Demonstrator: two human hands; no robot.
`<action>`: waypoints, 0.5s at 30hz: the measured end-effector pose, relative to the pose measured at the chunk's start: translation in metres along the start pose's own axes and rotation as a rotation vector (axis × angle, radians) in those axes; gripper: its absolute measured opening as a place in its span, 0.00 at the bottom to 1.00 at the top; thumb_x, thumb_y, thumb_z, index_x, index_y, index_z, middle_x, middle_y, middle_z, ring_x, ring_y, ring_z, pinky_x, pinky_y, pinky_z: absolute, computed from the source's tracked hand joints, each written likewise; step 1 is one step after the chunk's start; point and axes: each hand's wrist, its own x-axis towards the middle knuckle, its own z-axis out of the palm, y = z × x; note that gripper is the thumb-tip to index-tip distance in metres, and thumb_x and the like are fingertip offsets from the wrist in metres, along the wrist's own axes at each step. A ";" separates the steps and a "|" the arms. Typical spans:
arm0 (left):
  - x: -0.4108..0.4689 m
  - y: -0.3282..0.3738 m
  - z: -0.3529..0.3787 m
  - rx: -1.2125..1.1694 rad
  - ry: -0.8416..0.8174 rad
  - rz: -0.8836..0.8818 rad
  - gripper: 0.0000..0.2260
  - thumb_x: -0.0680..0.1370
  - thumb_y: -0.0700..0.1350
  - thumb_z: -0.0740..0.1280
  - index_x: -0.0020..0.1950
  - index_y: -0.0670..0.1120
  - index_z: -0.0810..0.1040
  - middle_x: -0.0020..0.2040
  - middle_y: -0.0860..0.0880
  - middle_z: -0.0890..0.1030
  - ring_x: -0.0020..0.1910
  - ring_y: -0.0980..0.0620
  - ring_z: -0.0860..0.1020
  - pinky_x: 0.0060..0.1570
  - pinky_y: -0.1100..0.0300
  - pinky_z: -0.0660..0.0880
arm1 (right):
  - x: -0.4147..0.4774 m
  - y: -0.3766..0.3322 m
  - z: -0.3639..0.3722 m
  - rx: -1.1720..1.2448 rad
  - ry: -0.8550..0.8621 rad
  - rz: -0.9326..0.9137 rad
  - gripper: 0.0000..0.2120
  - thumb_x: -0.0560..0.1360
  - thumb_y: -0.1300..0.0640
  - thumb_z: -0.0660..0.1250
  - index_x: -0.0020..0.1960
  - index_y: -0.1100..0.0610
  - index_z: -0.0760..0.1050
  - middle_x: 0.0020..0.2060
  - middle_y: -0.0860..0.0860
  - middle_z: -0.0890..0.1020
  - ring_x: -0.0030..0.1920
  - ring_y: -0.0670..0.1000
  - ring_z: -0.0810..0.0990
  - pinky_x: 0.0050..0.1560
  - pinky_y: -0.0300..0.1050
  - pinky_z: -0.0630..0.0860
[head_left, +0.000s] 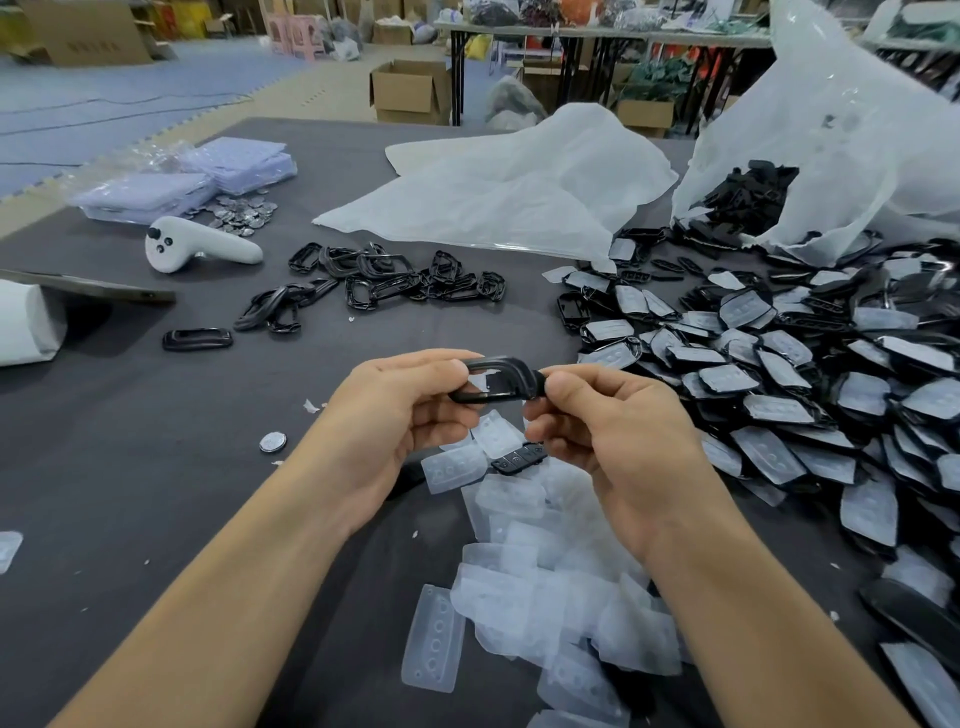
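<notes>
A black plastic frame (496, 379) is held in the air over the dark table (156, 467) between both hands. My left hand (395, 415) pinches its left end with thumb and fingers. My right hand (608, 426) pinches its right end. Below them lies a small black button strip (519, 458) on a heap of translucent white pads (545, 571). A big pile of black shells with white pads (779, 374) spreads at the right. Several bare black frames (389, 280) lie in the middle.
A torn white plastic bag (831, 130) holding black parts stands at the back right, an empty white bag (509, 192) beside it. A white controller (197, 244), metal discs (244, 213), stacked clear packets (208, 176) and a tablet (93, 291) sit at the left. A coin cell (272, 442) lies near my left wrist.
</notes>
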 end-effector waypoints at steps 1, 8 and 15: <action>0.000 0.000 0.000 0.011 -0.002 0.003 0.13 0.81 0.37 0.66 0.45 0.44 0.89 0.39 0.46 0.86 0.32 0.54 0.82 0.32 0.64 0.79 | 0.000 0.000 0.000 -0.004 -0.022 0.006 0.12 0.81 0.66 0.65 0.43 0.58 0.83 0.33 0.55 0.85 0.29 0.48 0.82 0.31 0.36 0.77; -0.003 -0.001 0.001 0.051 -0.032 0.032 0.12 0.81 0.38 0.67 0.46 0.48 0.90 0.42 0.44 0.87 0.34 0.55 0.83 0.34 0.64 0.80 | -0.001 0.001 -0.004 0.119 -0.223 0.068 0.17 0.80 0.71 0.62 0.46 0.57 0.87 0.40 0.58 0.86 0.35 0.49 0.83 0.39 0.38 0.79; -0.008 -0.005 0.009 -0.073 -0.166 0.015 0.11 0.71 0.45 0.71 0.50 0.43 0.88 0.42 0.39 0.87 0.33 0.52 0.84 0.32 0.64 0.80 | 0.001 0.008 0.001 0.200 -0.229 -0.019 0.10 0.71 0.65 0.71 0.44 0.53 0.88 0.40 0.53 0.85 0.40 0.48 0.81 0.48 0.40 0.79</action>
